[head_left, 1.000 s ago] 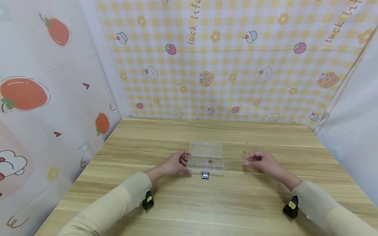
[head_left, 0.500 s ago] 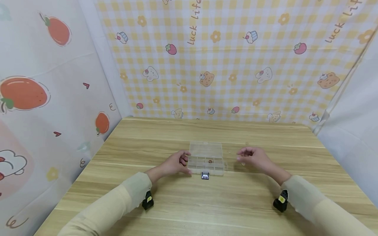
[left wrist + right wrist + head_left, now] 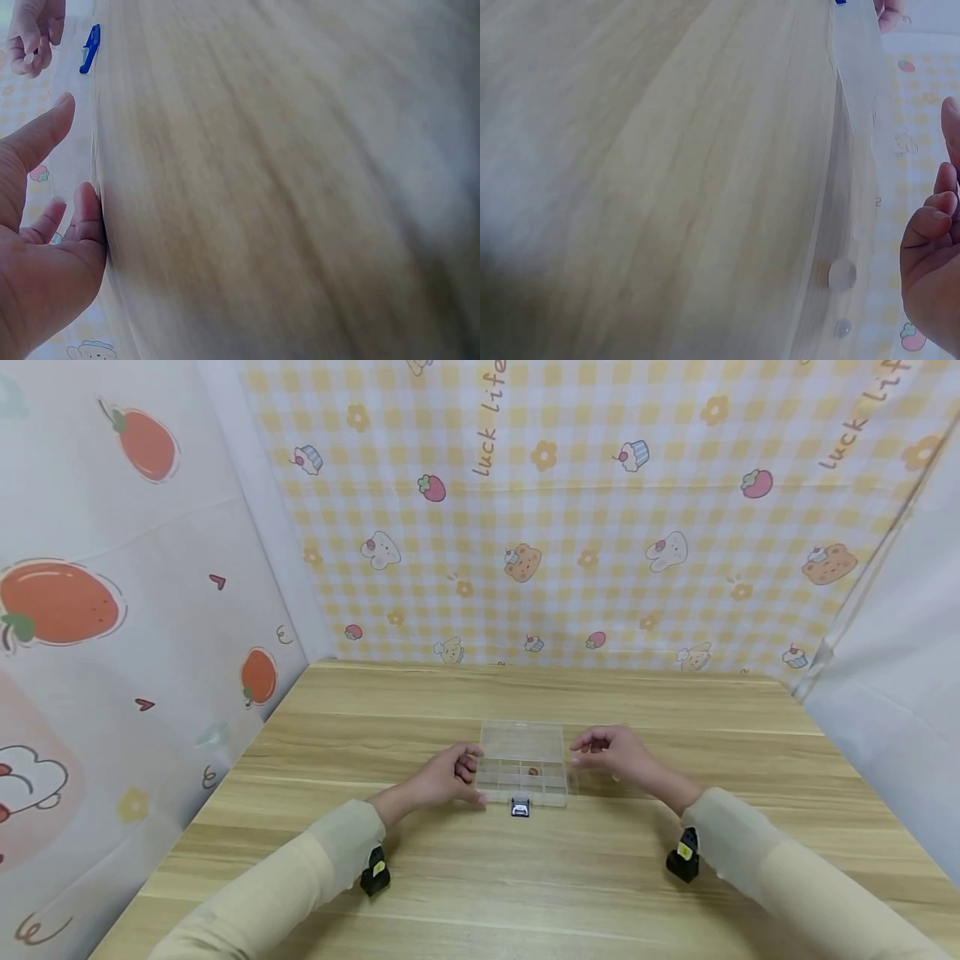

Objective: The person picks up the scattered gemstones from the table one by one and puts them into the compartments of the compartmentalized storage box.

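Observation:
A clear plastic compartment box (image 3: 510,777) lies on the table with its lid (image 3: 521,741) raised at the back. One brown round piece (image 3: 534,771) sits in a compartment of the back row. My left hand (image 3: 442,777) holds the box's left end, thumb at the front corner and fingers curled at the back. My right hand (image 3: 618,756) hovers beside the box's right end. In the left wrist view, the right hand's fingers pinch a small whitish round piece (image 3: 29,58). The right wrist view shows a larger clear round piece (image 3: 842,275) and a smaller one (image 3: 844,328) on the table.
A blue clasp (image 3: 521,807) hangs from the box's front edge, and the wooden table (image 3: 480,877) extends around it. A checked cloth (image 3: 555,510) stands behind, a printed cloth (image 3: 172,568) at the left.
My right hand has moved left from the small round pieces toward the box's right end. The left hand and the box stay where they were.

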Motion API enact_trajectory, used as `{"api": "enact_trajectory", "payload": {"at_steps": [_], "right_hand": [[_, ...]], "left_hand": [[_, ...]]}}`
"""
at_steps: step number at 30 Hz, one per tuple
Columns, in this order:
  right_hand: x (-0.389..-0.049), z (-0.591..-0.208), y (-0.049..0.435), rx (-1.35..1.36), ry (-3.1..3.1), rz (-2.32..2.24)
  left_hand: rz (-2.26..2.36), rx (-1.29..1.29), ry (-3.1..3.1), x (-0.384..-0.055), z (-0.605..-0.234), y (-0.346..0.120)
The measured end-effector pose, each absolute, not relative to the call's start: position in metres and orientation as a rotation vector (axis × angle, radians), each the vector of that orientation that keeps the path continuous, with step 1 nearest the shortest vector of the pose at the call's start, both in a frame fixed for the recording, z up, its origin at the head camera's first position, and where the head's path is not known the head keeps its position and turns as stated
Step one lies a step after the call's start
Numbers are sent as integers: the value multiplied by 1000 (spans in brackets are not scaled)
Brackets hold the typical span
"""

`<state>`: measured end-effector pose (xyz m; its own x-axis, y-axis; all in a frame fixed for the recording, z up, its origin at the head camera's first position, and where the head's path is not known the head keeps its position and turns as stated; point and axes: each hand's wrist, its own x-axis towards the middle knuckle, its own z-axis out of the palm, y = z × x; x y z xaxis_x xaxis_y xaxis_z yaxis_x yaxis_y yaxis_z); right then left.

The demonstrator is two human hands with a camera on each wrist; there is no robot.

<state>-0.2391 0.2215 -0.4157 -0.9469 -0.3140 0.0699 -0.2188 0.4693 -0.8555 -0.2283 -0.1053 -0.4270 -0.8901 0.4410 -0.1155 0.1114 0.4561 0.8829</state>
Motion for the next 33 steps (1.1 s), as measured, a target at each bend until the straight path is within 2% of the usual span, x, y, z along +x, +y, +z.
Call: {"api": "enact_trajectory", "payload": {"at_steps": [11,33], "right_hand": [[-246,-420,206,-589,2618,-1420],[-248,-417,194,-627,2586,-1295]], "left_hand": [[1398,479,2388,-229,-428,-106],[1399,505,2381,-228,-428,-107]]}}
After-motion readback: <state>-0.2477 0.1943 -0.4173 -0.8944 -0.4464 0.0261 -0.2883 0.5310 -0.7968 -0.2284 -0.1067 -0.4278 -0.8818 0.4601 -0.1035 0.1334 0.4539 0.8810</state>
